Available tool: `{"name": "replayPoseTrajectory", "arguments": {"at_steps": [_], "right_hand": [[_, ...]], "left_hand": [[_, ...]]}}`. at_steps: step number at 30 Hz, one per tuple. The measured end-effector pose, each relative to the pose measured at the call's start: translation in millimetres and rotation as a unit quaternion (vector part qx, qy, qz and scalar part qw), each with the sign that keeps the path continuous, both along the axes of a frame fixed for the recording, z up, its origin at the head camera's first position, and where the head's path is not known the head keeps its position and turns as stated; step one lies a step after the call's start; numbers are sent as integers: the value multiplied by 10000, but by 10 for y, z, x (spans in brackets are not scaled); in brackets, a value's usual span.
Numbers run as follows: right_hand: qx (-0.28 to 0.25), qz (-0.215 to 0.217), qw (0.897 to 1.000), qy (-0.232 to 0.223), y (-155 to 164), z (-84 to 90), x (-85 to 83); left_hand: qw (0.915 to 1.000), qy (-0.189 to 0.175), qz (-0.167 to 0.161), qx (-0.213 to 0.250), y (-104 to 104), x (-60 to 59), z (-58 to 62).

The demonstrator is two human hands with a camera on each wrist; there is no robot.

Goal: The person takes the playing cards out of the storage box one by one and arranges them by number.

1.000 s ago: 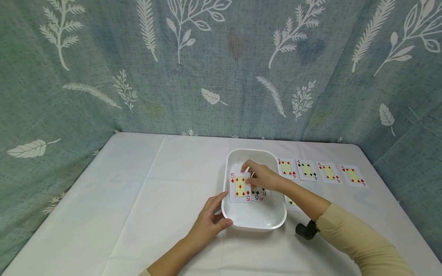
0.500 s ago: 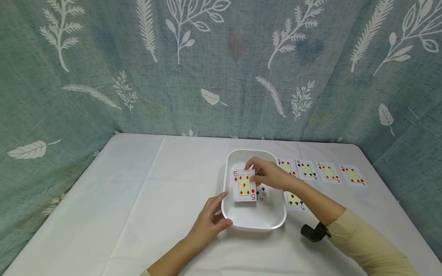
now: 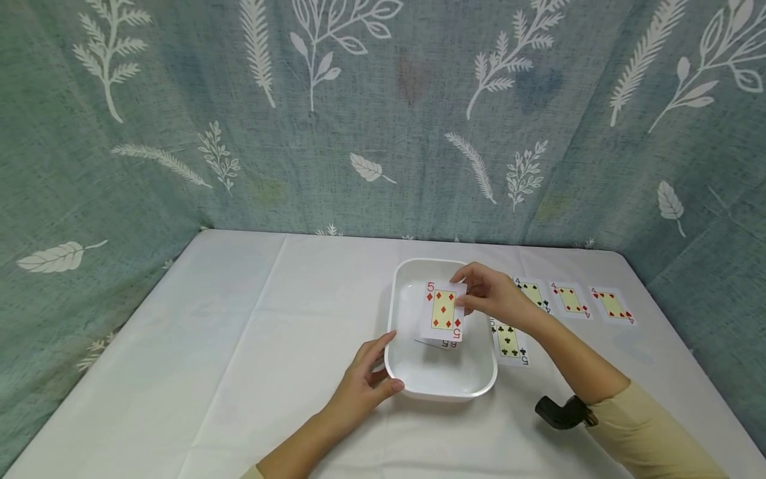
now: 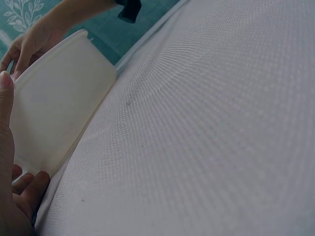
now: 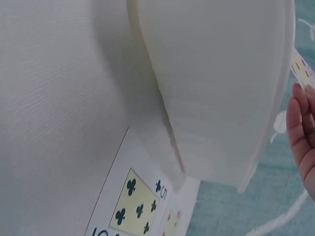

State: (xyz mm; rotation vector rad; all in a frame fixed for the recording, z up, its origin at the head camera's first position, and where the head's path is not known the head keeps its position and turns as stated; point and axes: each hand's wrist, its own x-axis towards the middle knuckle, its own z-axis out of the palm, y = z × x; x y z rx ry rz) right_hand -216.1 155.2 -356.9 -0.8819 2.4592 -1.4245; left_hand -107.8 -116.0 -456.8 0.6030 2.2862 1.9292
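Right hand: your right hand (image 3: 491,296) pinches the five of diamonds (image 3: 443,311) by its far right corner, lifted face-up over the white tray (image 3: 443,391).
Left hand: your left hand (image 3: 365,382) grasps the tray's near left rim, thumb on the edge; keep it there so the tray does not slide.
Cards left in tray: a six (image 3: 445,343) peeks out beneath the lifted card.
Desk row: the five of clubs (image 3: 509,340) lies just right of the tray, with fours (image 3: 568,299) farther off.
Advice: carry the card level, clear the tray's right wall, then lay it flat beside the five of clubs without overlapping.
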Motion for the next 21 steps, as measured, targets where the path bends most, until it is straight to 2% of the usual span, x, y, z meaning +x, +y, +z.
{"name": "replayPoseTrajectory", "arguments": {"at_steps": [9, 21], "right_hand": [[-77, -312, 9992, 242, 244, 2, 67], [187, -778, 9944, 686, 653, 69, 194]], "left_hand": [[9999, 31, 79, 56, 0, 2, -1], [9999, -23, 166, -29, 8, 5, 7]]}}
